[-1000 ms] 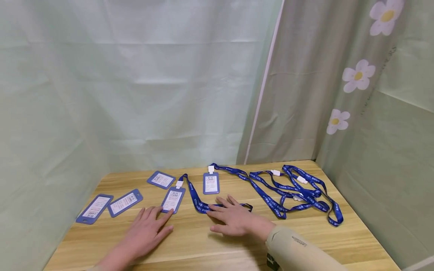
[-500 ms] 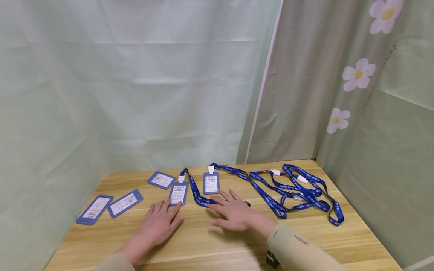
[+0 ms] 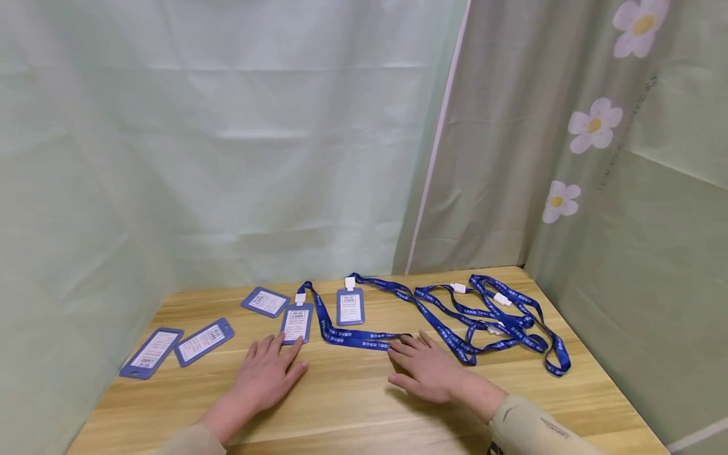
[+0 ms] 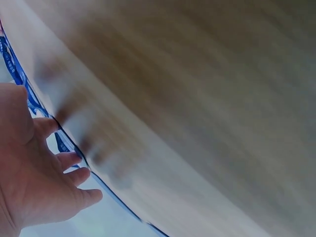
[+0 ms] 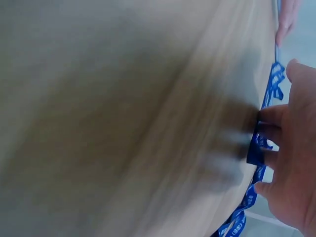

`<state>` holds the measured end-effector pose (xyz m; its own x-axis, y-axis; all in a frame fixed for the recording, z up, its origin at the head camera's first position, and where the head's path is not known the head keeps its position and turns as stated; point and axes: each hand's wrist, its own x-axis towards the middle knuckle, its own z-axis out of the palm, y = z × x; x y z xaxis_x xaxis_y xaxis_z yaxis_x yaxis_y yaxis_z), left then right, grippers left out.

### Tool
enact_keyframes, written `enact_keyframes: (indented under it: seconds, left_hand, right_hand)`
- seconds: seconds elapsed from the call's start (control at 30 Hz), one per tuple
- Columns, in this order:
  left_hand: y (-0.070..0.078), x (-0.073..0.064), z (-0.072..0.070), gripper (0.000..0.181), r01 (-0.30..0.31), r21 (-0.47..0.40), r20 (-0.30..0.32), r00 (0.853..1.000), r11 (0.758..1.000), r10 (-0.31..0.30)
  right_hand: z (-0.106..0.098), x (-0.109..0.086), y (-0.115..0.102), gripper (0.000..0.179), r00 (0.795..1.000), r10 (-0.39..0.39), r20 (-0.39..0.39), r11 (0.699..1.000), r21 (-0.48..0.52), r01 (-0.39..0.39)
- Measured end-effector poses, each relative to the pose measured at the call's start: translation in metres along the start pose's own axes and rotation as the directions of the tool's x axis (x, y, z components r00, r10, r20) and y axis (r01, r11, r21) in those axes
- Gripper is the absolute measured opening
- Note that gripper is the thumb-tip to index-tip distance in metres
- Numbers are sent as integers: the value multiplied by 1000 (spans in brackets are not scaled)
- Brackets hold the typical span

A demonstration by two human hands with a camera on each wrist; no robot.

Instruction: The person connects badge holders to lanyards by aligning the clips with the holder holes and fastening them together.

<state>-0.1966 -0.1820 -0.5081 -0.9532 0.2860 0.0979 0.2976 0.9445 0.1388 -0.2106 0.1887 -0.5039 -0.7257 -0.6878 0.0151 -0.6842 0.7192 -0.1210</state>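
Note:
In the head view a blue badge holder (image 3: 296, 323) with a white printed card lies upright. My left hand (image 3: 266, 374) rests flat with its fingertips on the lower edge of that badge. A white clip joins it to a blue lanyard (image 3: 352, 338), which bends down and runs right. At the strap's far end my right hand (image 3: 429, 370) lies palm down, its spread fingertips on the strap. The right wrist view has the fingers (image 5: 270, 116) reaching onto the blue band. A second badge (image 3: 350, 306) on its own lanyard lies between and behind the hands.
Three loose badges lie at the left: one at the back (image 3: 265, 301), one in the middle (image 3: 205, 341) and one near the edge (image 3: 151, 352). Several tangled blue lanyards (image 3: 500, 322) with white clips cover the right. Curtains surround the wooden table (image 3: 341, 417).
The badge under my left fingers has moved away from me and slightly right. My right hand has slid right along the lanyard, whose strap now lies straighter.

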Motion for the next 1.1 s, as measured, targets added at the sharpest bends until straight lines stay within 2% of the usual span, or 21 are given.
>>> enact_keyframes:
  seconds: [0.1, 0.23, 0.5, 0.8, 1.1]
  left_hand:
    - [4, 3, -2, 63, 23, -2, 31, 999, 1000, -23]
    - [9, 8, 1, 61, 40, -15, 37, 999, 999, -39]
    - [6, 16, 11, 64, 75, -36, 9, 997, 997, -75]
    - [11, 14, 5, 63, 82, -33, -19, 996, 996, -83]
    - [16, 15, -6, 64, 51, -12, -17, 999, 999, -51]
  right_hand:
    - [2, 10, 3, 69, 1000, -3, 4, 999, 55, 3]
    - [5, 20, 7, 68, 1000, -3, 29, 995, 101, 0]
    - [0, 29, 10, 63, 999, -52, -2, 994, 94, 52]
    - [-6, 21, 19, 60, 995, -71, -68, 993, 86, 77]
    - [-9, 8, 39, 62, 997, 19, -73, 996, 90, -12]
